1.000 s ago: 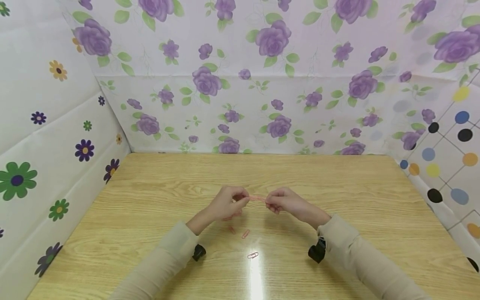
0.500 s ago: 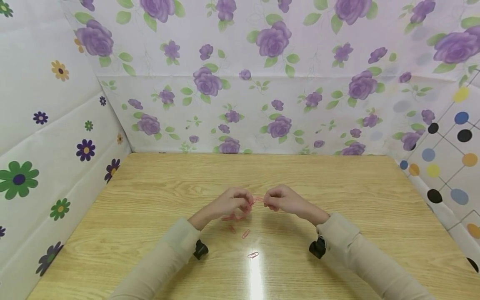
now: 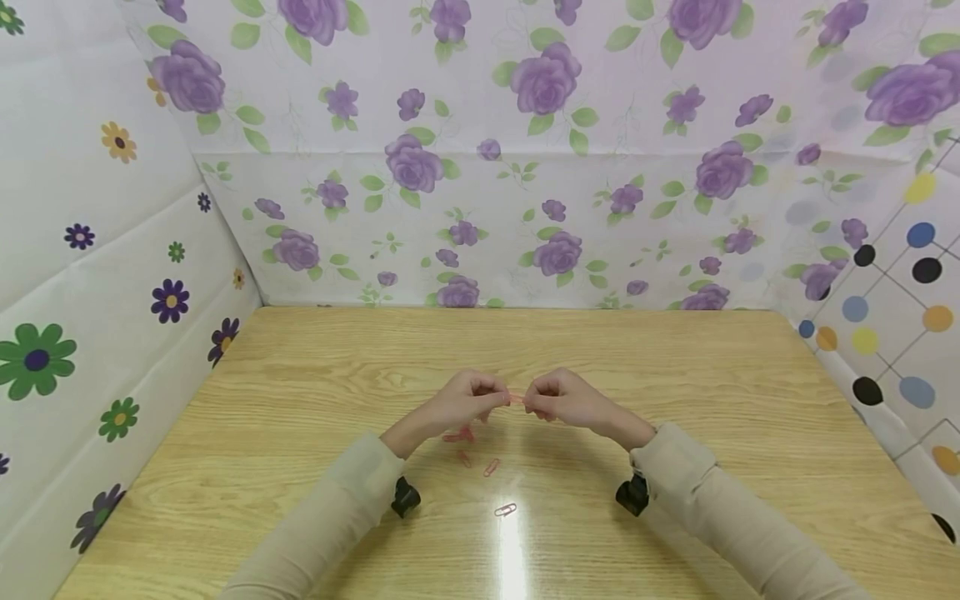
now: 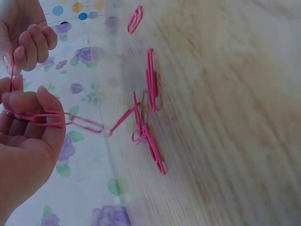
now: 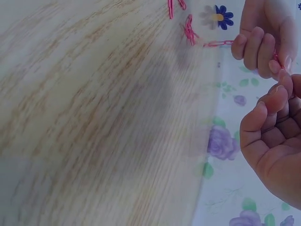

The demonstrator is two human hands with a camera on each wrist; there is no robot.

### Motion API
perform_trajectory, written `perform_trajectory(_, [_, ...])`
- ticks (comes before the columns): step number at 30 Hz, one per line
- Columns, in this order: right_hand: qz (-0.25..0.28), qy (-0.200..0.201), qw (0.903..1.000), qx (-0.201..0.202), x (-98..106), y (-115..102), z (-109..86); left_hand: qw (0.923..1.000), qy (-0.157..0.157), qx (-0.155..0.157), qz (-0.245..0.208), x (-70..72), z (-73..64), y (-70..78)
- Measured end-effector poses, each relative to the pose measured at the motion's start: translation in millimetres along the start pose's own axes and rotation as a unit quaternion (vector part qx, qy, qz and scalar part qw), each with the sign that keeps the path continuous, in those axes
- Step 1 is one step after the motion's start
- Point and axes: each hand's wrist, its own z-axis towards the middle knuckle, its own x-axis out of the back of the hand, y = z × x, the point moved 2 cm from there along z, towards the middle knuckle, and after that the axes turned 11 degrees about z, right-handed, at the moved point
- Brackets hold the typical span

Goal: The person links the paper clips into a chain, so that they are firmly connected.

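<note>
Pink paper clips are linked into a chain that runs through the curled fingers of my left hand. Its lower end lies bunched on the table as a small heap. Between thumb and forefinger my left hand pinches one end of a short pink paper clip piece. My right hand pinches the other end, fingertips close to the left ones. In the right wrist view, the right hand's fingers curl loosely below the pinch. Fingertips hide most of the clip between the hands.
Three loose pink paper clips lie on the wooden table nearer the body: one clip by the heap, another clip beside it, and a third clip closer still. Flower-patterned cloth stands behind and at the left.
My left hand has shifted right along the chain, loosening its fingers midway and pinching again. The hands are closer together, and less of the chain shows between them.
</note>
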Motion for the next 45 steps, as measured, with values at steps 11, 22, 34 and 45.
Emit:
perform_trajectory(11, [-0.026, -0.014, 0.9993, 0.020, -2.5, 40.0, 5.6, 0.9996, 0.027, 0.008, -0.009, 27.5, 1.3, -15.0])
perform_trajectory(22, [-0.112, -0.054, 0.9915, 0.039, -34.1, 57.0, 6.6, 0.9969, 0.065, 0.044, -0.012, 44.2, 12.5, -59.7])
perform_trajectory(34, [-0.178, -0.062, 0.9792, 0.077, -55.1, 54.5, 19.8, 0.9955, 0.083, 0.044, -0.009, 43.3, 16.6, -64.2])
perform_trajectory(45, [-0.203, -0.058, 0.9761, 0.052, -61.5, 51.6, 21.4, 0.9955, 0.081, 0.044, -0.020, 42.0, 14.3, -61.1])
